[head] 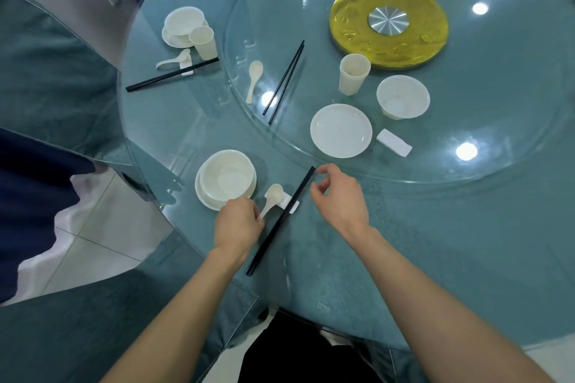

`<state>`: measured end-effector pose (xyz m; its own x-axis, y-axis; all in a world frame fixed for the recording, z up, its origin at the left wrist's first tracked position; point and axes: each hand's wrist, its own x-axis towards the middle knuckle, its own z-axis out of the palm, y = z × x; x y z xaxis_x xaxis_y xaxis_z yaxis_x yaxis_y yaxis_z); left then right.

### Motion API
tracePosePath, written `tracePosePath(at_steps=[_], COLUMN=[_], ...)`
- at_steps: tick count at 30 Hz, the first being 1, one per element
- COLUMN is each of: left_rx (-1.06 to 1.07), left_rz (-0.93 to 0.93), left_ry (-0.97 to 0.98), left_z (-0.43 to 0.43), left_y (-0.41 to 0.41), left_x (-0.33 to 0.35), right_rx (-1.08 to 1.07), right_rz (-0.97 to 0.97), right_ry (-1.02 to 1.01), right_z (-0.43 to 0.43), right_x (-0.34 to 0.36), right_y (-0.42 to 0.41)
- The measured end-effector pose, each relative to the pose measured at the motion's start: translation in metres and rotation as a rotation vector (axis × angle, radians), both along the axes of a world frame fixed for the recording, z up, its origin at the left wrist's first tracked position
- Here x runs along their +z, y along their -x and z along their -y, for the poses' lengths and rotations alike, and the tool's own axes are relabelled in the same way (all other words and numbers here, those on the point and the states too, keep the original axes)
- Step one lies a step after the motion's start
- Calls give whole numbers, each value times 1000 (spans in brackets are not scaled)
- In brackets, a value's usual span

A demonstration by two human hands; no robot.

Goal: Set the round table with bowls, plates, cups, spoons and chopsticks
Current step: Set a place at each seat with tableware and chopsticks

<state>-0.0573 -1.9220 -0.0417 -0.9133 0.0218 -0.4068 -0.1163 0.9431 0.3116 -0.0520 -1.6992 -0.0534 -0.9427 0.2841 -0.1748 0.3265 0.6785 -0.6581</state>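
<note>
By the left edge of the table stand a left cup and left chopsticks on a holder. Toward the near edge a bowl sits in a plate. Just beside it the left hand pinches the handle end of the spoon, a narrow grip. The spoon's scoop leans on the white rest, which also carries the black chopsticks, slanted between the hands. The right hand hovers near their far tips, grip wide, fingers loosely curled, holding nothing. Beyond, on the glass turntable, lie a loose spoon, loose chopsticks, a spare cup, spare plate, spare bowl, spare rest and a gold disc.
</note>
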Motion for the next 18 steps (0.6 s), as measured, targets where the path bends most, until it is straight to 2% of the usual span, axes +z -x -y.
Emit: tracePosePath(at_steps=[13, 18], left_rx=[-14, -78], left_rz=[22, -33], left_ry=[3, -12], left_z=[-7, -32], left_y=[22, 71], left_x=[11, 30], right_rx=[-18, -61], right_rz=[-52, -179], right_ry=[23, -97], right_z=[-23, -54], right_x=[19, 47], right_y=[54, 116])
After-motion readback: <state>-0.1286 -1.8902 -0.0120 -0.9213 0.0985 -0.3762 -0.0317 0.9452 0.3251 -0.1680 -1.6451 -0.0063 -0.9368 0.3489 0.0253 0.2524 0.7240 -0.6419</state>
